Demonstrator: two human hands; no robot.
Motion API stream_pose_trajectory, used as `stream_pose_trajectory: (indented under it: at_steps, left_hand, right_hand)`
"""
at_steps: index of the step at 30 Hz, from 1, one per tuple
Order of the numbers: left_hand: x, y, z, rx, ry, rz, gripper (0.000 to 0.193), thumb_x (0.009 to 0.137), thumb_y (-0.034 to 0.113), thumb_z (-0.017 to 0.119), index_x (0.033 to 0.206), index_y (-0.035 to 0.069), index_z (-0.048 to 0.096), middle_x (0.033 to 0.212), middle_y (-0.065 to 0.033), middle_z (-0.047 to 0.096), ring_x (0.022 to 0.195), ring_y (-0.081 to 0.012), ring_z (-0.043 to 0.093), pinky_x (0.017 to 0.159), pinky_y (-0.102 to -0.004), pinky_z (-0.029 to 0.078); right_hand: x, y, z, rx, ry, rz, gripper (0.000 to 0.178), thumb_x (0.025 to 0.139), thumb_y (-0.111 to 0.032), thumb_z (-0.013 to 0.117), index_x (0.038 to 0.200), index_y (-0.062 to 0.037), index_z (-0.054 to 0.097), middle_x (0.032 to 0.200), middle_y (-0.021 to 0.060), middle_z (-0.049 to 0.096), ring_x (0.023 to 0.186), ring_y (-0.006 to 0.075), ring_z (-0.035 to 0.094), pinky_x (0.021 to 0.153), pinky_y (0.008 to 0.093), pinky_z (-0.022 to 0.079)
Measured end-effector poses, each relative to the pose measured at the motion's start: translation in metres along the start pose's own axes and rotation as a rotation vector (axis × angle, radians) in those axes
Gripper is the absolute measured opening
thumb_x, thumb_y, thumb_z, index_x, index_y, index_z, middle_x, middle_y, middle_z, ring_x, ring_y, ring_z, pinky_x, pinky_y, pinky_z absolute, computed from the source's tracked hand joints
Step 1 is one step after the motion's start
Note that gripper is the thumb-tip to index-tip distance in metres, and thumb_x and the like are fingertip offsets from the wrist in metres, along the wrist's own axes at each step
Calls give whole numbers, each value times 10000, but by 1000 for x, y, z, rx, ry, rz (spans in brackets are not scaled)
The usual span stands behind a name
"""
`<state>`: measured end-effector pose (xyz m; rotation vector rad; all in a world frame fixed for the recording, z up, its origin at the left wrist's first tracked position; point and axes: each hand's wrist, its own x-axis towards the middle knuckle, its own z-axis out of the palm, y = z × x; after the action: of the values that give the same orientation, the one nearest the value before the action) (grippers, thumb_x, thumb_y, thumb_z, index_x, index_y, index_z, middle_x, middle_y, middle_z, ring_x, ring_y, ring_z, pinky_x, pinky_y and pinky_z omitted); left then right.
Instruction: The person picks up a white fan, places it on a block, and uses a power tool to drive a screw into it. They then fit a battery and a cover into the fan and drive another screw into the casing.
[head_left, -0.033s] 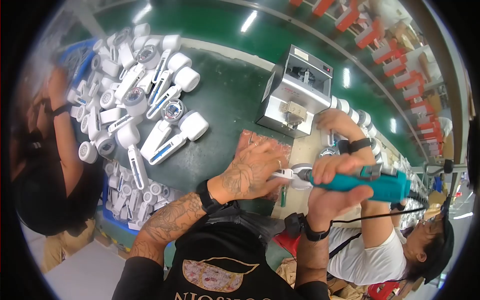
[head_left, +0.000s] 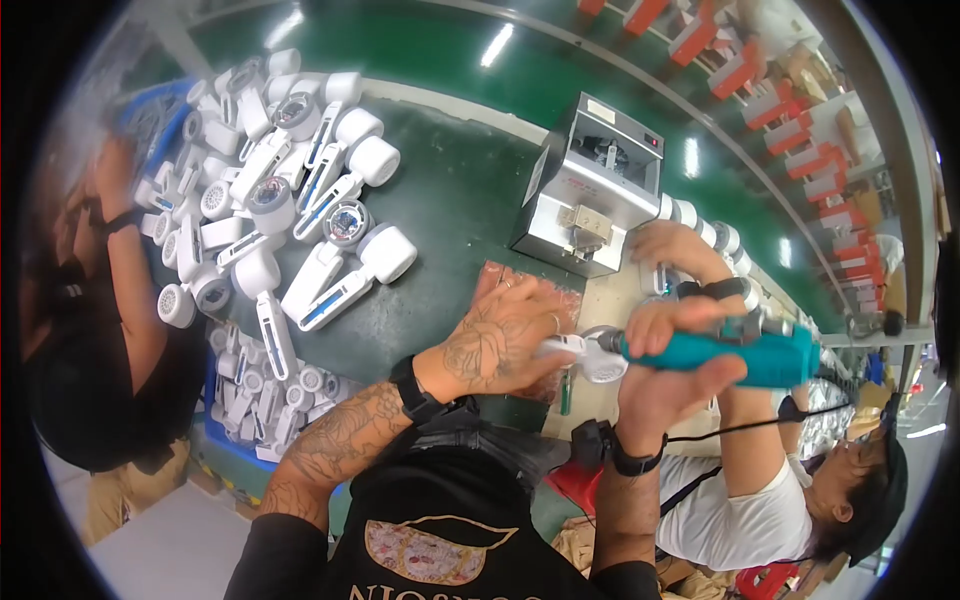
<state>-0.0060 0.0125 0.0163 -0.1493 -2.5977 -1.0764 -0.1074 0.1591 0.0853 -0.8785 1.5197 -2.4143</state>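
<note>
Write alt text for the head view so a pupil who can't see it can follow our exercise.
A person's right-hand grip holds a teal power tool, its tip at a white plastic part held by the left-hand grip. Similar white pieces lie heaped on a green table to the left, and a boxy grey-and-black machine stands ahead.

Left hand (head_left: 495,345) held a white unit (head_left: 602,366) at the red mat (head_left: 543,388); right hand (head_left: 662,398) gripped a teal power driver (head_left: 770,360), nose by the unit's round end. White parts (head_left: 270,200) lay heaped on the green bench (head_left: 445,160), left.
</note>
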Motion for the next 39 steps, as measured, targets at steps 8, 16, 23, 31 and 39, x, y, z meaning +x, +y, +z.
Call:
stream_pose_trajectory:
  at_steps: [8, 16, 23, 31, 39]
  left_hand:
    - [-8, -14, 0, 77, 10, 98, 451, 894, 394, 660, 1215, 81, 616, 1203, -117, 569, 1170, -306, 511, 1057, -471, 378]
    - [-8, -14, 3, 144, 37, 58, 455, 886, 424, 682, 1241, 144, 633, 1200, -74, 598, 1133, -269, 532, 997, -416, 415]
    - [-10, -15, -1, 97, -37, 22, 515, 906, 435, 640, 1257, 63, 585, 1258, -132, 568, 1218, -315, 495, 1100, -479, 361]
    - [-10, -15, 1, 99, -25, 33, 534, 902, 424, 643, 1290, 64, 571, 1267, -137, 558, 1219, -315, 494, 1100, -485, 361]
    - [-10, -14, 1, 103, -31, 29, 529, 900, 422, 643, 1271, 52, 569, 1261, -146, 555, 1214, -320, 496, 1092, -490, 364]
  right_hand:
    - [58, 38, 29, -117, 17, -98, 521, 971, -487, 622, 1064, 21, 555, 722, 42, 515, 640, 156, 516, 598, 290, 430]
    - [70, 68, 30, -124, -12, -96, 349, 1000, -335, 628, 987, 2, 539, 680, 65, 527, 599, 178, 533, 577, 304, 447]
    - [51, 46, 34, -193, -14, 2, 399, 980, -379, 654, 998, 6, 552, 691, 61, 524, 597, 165, 525, 566, 300, 443]
    - [5, 14, 12, -159, -3, 46, 577, 931, -534, 660, 1041, 21, 550, 687, 47, 508, 585, 156, 506, 555, 290, 418]
    - [-1, 25, 7, -164, -18, 60, 533, 935, -504, 670, 1001, 8, 537, 669, 54, 510, 582, 163, 512, 556, 305, 428]
